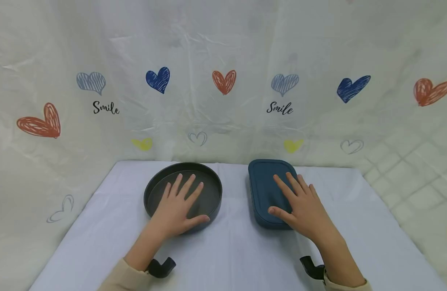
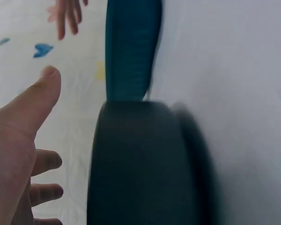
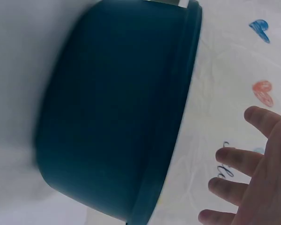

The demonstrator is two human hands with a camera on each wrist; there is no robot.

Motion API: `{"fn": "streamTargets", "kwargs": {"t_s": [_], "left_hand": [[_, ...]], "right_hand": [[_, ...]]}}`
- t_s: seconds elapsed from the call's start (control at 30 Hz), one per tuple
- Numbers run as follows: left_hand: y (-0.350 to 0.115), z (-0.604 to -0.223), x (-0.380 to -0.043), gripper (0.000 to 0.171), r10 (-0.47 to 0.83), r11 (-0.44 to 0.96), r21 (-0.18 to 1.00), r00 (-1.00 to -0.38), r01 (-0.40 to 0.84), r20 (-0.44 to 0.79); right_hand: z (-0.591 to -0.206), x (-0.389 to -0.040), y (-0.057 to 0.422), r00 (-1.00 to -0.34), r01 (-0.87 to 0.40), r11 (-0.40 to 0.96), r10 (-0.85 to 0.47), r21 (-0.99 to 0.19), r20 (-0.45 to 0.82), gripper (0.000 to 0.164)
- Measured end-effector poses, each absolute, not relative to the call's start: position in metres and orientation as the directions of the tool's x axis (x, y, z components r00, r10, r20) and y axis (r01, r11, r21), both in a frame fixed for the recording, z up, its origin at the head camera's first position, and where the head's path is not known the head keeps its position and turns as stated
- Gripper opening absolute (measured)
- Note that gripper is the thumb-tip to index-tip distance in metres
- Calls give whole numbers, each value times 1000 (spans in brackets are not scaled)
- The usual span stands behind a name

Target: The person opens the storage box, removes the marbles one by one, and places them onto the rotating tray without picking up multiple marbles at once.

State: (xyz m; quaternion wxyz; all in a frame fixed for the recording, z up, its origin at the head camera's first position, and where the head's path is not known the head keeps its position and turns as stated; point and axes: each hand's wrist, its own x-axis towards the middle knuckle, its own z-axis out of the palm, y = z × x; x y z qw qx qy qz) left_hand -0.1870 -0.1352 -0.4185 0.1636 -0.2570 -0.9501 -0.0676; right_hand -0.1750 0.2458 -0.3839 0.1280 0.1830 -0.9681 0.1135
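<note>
A round dark pan-like dish (image 1: 205, 190) with a raised rim sits at the left of the white table. My left hand (image 1: 176, 212) is spread over it, fingers straight; in the left wrist view the thumb and fingers stand apart from the dish's side (image 2: 140, 164). To the right is a blue rectangular lidded container (image 1: 263, 190). Above its right part hovers my right hand (image 1: 303, 208), fingers extended and holding nothing. In the right wrist view a gap shows between the fingers and the container's rim (image 3: 171, 140).
The white cloth-covered table (image 1: 230, 258) reaches back to a hanging sheet (image 1: 223, 40) printed with hearts and "Smile". A black curved piece (image 1: 161, 267) is at the left wrist and a similar one (image 1: 311, 267) at the right wrist.
</note>
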Motion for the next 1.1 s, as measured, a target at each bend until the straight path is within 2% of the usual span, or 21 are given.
{"fn": "streamTargets", "kwargs": {"t_s": [0.23, 0.63, 0.8, 0.97, 1.1], "left_hand": [[-114, -434, -184, 92, 554, 807, 31, -773, 590, 307], [-102, -445, -177, 89, 606, 763, 85, -754, 641, 253], [-100, -449, -174, 89, 629, 739, 80, -728, 669, 272], [-86, -449, -166, 86, 669, 676, 106, -668, 729, 325], [-66, -447, -160, 84, 723, 596, 167, -615, 786, 314]], "right_hand": [[-394, -177, 245, -900, -392, 903, -335, -178, 278, 90], [-395, -176, 242, -903, -400, 896, -348, -194, 253, 90], [-401, -177, 241, -898, -417, 887, -368, -199, 242, 91], [-407, -177, 238, -897, -432, 871, -388, -233, 210, 94], [-405, -178, 240, -898, -431, 869, -389, -242, 204, 96]]}}
